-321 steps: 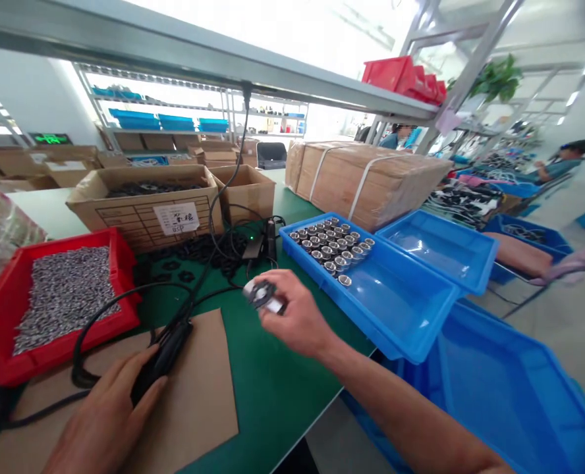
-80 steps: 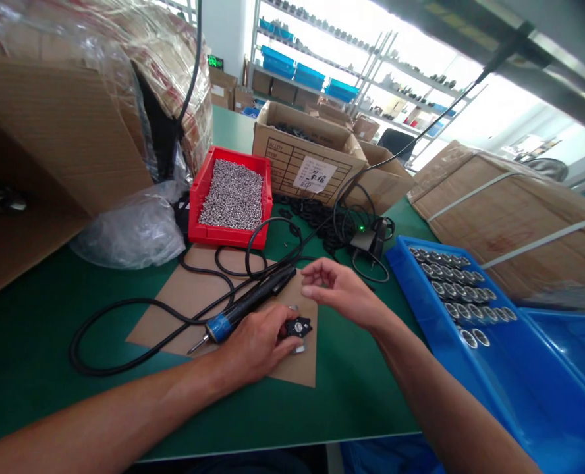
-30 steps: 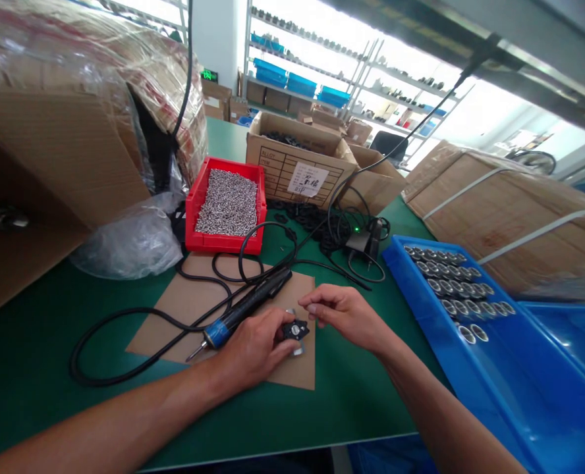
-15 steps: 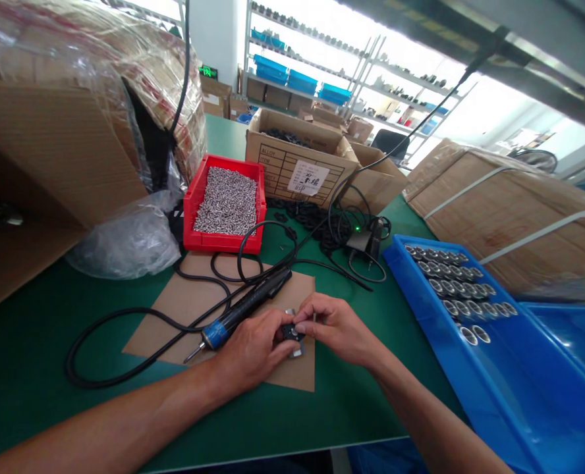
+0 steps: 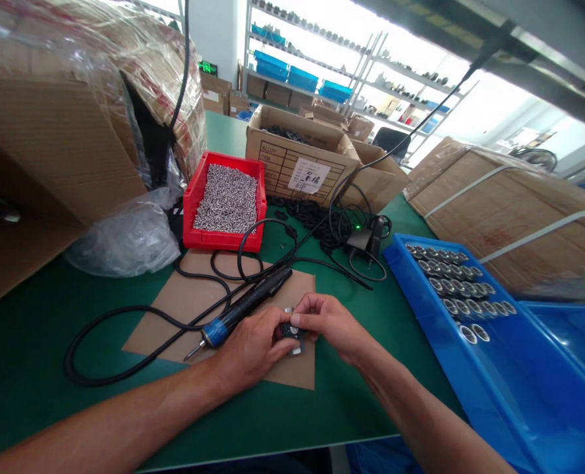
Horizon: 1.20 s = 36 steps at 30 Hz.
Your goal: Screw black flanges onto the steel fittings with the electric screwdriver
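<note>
My left hand [image 5: 253,343] rests on a cardboard sheet [image 5: 157,332], thumb and fingers closed around a small black piece [image 5: 292,331] on a silver metal part [image 5: 297,350]. At the upper edge of this part, the thumb and forefinger of my right hand [image 5: 329,324] are pinched together. Whatever lies between those right fingertips is hidden. Just beyond my left hand, an electric screwdriver [image 5: 248,303] with a blue band lies on the sheet, its bit pointing left toward me.
A red bin [image 5: 223,242] full of small metal screws stands behind the sheet. Black cable [image 5: 99,378] loops at left. Black pieces [image 5: 317,220] lie before an open carton [image 5: 273,158]. On the right, a blue tray [image 5: 470,388] holds rows of metal rings [image 5: 450,286].
My right fingers have shifted slightly up and left along the part, uncovering more of its black face. The left hand stays around it.
</note>
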Tool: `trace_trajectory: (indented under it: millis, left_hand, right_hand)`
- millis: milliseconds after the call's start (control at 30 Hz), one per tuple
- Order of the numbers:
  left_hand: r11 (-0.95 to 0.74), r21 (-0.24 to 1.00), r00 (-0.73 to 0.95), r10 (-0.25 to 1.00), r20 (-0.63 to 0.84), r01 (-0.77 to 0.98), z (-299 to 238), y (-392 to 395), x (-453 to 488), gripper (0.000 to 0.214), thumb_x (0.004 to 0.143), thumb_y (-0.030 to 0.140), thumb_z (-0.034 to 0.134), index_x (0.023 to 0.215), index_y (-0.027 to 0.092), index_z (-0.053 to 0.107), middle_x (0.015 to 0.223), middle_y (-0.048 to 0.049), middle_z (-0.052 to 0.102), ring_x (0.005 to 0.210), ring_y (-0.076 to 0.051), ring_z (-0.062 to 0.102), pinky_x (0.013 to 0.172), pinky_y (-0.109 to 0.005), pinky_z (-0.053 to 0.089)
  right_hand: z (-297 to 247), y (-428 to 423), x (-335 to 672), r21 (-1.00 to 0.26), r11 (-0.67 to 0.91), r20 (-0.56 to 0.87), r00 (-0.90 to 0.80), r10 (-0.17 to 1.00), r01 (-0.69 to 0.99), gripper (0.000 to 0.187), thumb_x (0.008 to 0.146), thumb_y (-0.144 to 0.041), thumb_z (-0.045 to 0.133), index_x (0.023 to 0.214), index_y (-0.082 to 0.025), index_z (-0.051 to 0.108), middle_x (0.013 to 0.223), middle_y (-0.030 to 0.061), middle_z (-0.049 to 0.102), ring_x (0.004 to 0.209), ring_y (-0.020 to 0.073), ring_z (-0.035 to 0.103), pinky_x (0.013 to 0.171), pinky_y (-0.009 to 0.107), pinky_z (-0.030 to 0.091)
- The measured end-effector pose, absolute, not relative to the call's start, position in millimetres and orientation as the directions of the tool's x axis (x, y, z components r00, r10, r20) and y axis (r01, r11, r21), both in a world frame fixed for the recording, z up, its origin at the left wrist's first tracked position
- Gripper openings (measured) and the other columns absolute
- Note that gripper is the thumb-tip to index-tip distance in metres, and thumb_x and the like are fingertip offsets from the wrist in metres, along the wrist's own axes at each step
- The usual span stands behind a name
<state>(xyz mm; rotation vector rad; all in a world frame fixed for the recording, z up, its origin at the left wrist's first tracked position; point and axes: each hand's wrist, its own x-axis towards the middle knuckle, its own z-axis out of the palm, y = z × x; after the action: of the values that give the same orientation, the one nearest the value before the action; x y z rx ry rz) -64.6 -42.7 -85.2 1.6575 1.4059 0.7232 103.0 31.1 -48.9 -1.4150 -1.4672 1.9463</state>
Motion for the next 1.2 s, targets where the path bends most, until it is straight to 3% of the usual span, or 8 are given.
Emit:
trace_trajectory:
  millis: [400, 667, 833, 933, 1033, 1133, 1200]
  left_hand:
    - [-0.01, 0.862, 0.191, 0.976, -0.101, 0.507, -84.2, -41.4, -63.3, 0.023, 0.083, 0.031, 0.068, 0.101, 0.019, 0.061, 0.084, -0.0004, 0.063, 0.076, -0.016, 0.058, 0.068, -0.028, 0.041]
    - [-0.01, 0.87, 0.198, 0.975, -0.101, 0.493, -83.5, -42.8, -63.1, 0.021, 0.084, 0.033, 0.066, 0.099, 0.02, 0.061, 0.082, 0.0004, 0.062, 0.073, -0.015, 0.056, 0.067, -0.027, 0.041]
    - [-0.038, 0.866, 0.211, 0.974, -0.079, 0.499, -80.9, -42.5, -64.3, 0.018, 0.085, 0.032, 0.064, 0.097, 0.019, 0.06, 0.084, 0.0, 0.061, 0.076, -0.016, 0.056, 0.069, -0.029, 0.041]
    - [-0.039, 0.863, 0.207, 0.975, -0.076, 0.504, -80.8, -43.4, -64.8, 0.019, 0.086, 0.031, 0.064, 0.099, 0.019, 0.059, 0.087, -0.001, 0.062, 0.079, -0.017, 0.057, 0.072, -0.03, 0.043]
    - [-0.034, 0.866, 0.199, 0.977, -0.076, 0.498, -80.4, -44.1, -64.9, 0.021, 0.085, 0.031, 0.064, 0.102, 0.02, 0.059, 0.091, -0.0017, 0.064, 0.083, -0.018, 0.059, 0.074, -0.03, 0.043]
    - [-0.025, 0.86, 0.198, 0.976, -0.089, 0.51, -79.2, -44.0, -65.4, 0.023, 0.085, 0.032, 0.064, 0.104, 0.02, 0.059, 0.092, -0.0017, 0.065, 0.081, -0.018, 0.06, 0.072, -0.03, 0.043]
    - [-0.038, 0.854, 0.214, 0.973, -0.087, 0.519, -78.6, -44.1, -66.5, 0.024, 0.085, 0.033, 0.063, 0.106, 0.02, 0.06, 0.094, -0.0023, 0.065, 0.081, -0.018, 0.059, 0.071, -0.029, 0.042]
  right_hand:
    - [-53.0, 22.7, 101.0, -0.819, -0.528, -0.572, -0.381, 0.727, 0.224, 0.033, 0.061, -0.039, 0.076, 0.069, -0.016, 0.055, 0.063, -0.0017, 0.058, 0.053, 0.0076, 0.046, 0.051, 0.023, 0.031]
    - [-57.5, 19.2, 105.4, -0.882, -0.438, -0.464, -0.465, 0.753, 0.171, 0.041, 0.062, -0.043, 0.082, 0.076, -0.015, 0.056, 0.068, -0.0019, 0.058, 0.058, 0.0078, 0.048, 0.056, 0.023, 0.036]
    - [-54.2, 33.1, 113.1, -0.874, -0.418, -0.482, -0.553, 0.68, 0.248, 0.043, 0.064, -0.045, 0.082, 0.082, -0.015, 0.058, 0.073, -0.0008, 0.06, 0.063, 0.0092, 0.051, 0.06, 0.024, 0.039]
    - [-37.0, 58.2, 108.5, -0.91, -0.237, -0.4, -0.573, 0.716, 0.339, 0.04, 0.069, -0.045, 0.079, 0.088, -0.015, 0.06, 0.079, 0.0008, 0.062, 0.07, 0.0115, 0.055, 0.065, 0.026, 0.042]
    - [-9.2, 89.7, 81.7, -0.911, 0.15, -0.081, -0.523, 0.849, 0.383, 0.029, 0.077, -0.041, 0.071, 0.091, -0.017, 0.064, 0.082, 0.0012, 0.064, 0.073, 0.0128, 0.057, 0.067, 0.028, 0.045]
    - [18.9, 120.0, 33.0, -0.741, 0.537, 0.261, -0.564, 0.784, 0.404, 0.015, 0.083, -0.028, 0.063, 0.094, -0.018, 0.067, 0.088, 0.0022, 0.068, 0.08, 0.0138, 0.06, 0.075, 0.029, 0.047]
    - [31.0, 138.5, -5.8, -0.562, 0.716, 0.356, -0.66, 0.661, 0.415, 0.016, 0.084, -0.021, 0.06, 0.097, -0.018, 0.069, 0.095, 0.0035, 0.07, 0.087, 0.0148, 0.062, 0.08, 0.029, 0.047]
